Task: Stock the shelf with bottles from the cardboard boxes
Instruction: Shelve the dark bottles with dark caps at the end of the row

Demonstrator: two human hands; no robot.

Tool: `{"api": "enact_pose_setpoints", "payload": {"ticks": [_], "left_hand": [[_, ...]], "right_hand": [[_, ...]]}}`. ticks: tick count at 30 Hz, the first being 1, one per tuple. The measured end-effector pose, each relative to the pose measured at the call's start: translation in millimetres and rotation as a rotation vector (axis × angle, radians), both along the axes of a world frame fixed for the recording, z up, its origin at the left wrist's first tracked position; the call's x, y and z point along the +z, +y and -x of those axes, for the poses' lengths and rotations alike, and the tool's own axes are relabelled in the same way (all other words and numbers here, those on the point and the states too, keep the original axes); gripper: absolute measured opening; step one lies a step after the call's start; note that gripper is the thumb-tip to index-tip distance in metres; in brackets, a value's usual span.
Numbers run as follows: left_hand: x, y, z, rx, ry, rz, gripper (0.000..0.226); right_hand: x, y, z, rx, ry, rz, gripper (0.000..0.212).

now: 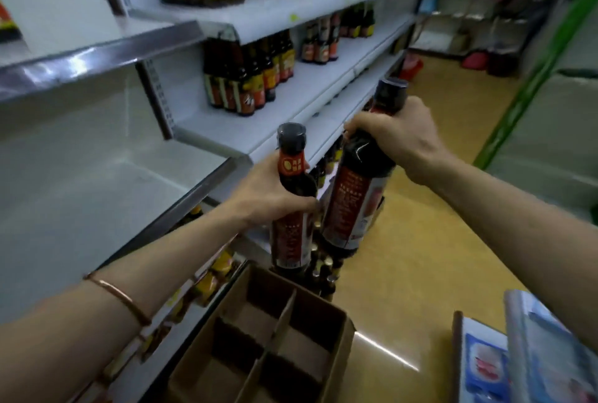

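Fingers of the left hand (275,198) curl round the shoulder of one dark bottle (293,208), held upright just above the cardboard box (343,334). Right hand (396,137) grips the neck of a second bottle (359,195), tilted, its base near the first bottle's side. Both sit in the air in front of the white shelf (291,101). Box dividers show open cells. Rows of shelved bottles (246,79) stand on the shelf further back. Thin bracelet (119,297) on the left wrist. Yellow floor (420,257) to the right.
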State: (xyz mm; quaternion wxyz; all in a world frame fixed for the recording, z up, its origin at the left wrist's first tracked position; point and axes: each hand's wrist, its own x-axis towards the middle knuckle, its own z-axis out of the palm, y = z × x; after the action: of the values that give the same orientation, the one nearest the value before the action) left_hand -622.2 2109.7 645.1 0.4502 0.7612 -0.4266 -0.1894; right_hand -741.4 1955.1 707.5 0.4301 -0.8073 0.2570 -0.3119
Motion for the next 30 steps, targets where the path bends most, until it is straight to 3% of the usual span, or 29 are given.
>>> {"api": "enact_pose_setpoints", "payload": {"ticks": [7,16,22,30], "left_hand": [[62,-88,62,-0.217,-0.019,0.093,0.043],[97,-193,114,-0.356,-0.085,0.116,0.052],[110,-252,111,-0.405,-0.109,0.109,0.039],[91,-381,57,-0.353,-0.075,0.106,0.046]], "right_hand": [[67,-72,72,-0.144,-0.099,0.07,0.033],[87,-161,140,-0.244,-0.071,0.156,0.026],[76,-225,138,-0.289,-0.102,0.135,0.024],[61,-352,86,-0.265,-0.089,0.172,0.025]]}}
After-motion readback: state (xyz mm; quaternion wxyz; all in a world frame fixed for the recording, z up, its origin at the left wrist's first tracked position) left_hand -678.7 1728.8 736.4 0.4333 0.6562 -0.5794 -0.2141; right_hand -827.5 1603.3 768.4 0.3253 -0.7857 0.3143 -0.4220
